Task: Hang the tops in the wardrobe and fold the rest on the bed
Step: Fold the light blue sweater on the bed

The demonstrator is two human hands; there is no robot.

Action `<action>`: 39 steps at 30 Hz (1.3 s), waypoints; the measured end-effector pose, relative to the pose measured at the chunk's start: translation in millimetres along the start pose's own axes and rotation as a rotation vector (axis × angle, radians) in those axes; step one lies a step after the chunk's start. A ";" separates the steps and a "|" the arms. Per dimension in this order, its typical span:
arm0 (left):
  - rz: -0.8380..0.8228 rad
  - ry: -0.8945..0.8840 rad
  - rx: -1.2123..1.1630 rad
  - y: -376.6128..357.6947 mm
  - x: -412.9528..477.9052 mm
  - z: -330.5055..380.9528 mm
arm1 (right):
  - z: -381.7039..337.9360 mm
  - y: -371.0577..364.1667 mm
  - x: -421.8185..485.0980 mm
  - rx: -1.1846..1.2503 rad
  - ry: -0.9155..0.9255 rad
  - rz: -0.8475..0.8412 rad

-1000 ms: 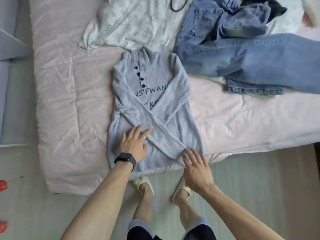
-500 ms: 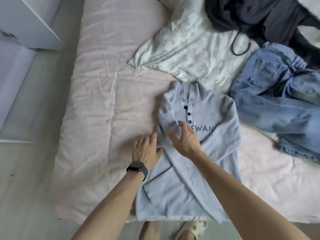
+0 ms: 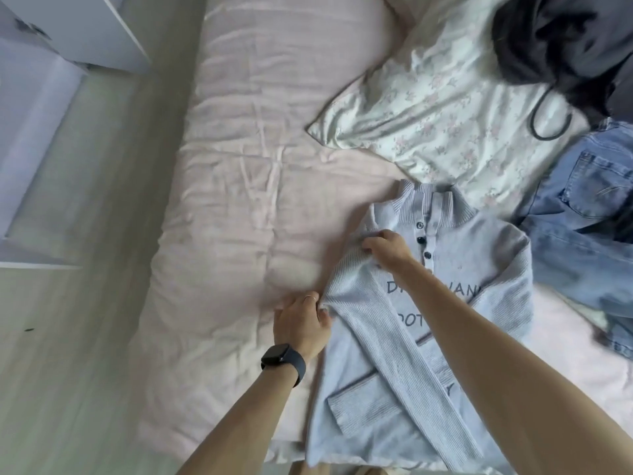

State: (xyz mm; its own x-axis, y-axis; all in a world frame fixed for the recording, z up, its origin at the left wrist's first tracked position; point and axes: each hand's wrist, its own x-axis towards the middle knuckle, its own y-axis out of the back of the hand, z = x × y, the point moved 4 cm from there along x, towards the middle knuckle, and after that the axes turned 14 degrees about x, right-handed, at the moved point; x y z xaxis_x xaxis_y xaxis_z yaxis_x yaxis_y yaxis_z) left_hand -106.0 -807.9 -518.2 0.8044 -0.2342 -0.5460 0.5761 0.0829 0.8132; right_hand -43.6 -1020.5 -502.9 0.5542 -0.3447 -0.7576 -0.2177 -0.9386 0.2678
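A soft, light knit sweater [image 3: 479, 241] lies on the bed [image 3: 239, 200] beneath 2 hands: the left hand [image 3: 301, 325] pinches its side edge, the right hand [image 3: 387, 248] clutches the shoulder just beyond. Limp knit likely sags between grips.

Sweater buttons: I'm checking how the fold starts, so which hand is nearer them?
Right. The right hand grips the sweater just beside the buttons; the left hand holds the sweater's side edge nearer the camera, farther off.
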 end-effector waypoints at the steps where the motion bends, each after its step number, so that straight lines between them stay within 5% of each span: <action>1: -0.015 -0.005 -0.036 0.0 2.2 2.5 | -1.2 -0.4 1.0 0.061 -0.006 0.002; 8: 0.054 -0.005 -0.105 14.0 23.3 13.6 | -37.3 -4.2 16.4 0.074 0.153 0.132; 14: 0.064 -0.055 -0.075 15.6 27.2 14.2 | -23.2 -11.6 9.2 -0.509 0.188 0.079; 18: 0.107 -0.093 -0.013 11.2 27.1 12.0 | -16.7 -1.1 16.7 -0.176 0.234 0.135; 24: 0.499 -0.421 0.275 18.3 20.2 34.0 | 11.7 -3.0 -34.1 -0.357 0.718 0.261; 28: 0.434 -0.508 0.427 19.6 48.5 49.3 | 84.6 -1.3 -74.0 -0.556 0.799 0.345; 34: 0.211 -0.457 0.602 20.1 105.1 63.3 | 206.1 16.9 -100.9 -0.881 0.727 0.163; 39: 0.169 -0.344 0.639 10.4 104.7 72.9 | 216.1 30.3 -101.2 -0.876 0.641 0.120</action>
State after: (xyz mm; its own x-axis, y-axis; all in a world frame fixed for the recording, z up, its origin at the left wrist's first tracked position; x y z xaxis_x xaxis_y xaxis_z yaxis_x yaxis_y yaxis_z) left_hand -26.3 -902.2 -552.2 0.7234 -0.5668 -0.3944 0.1675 -0.4100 0.8966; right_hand -280.0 -1010.5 -546.7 0.9384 -0.1413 -0.3152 0.2082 -0.4967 0.8426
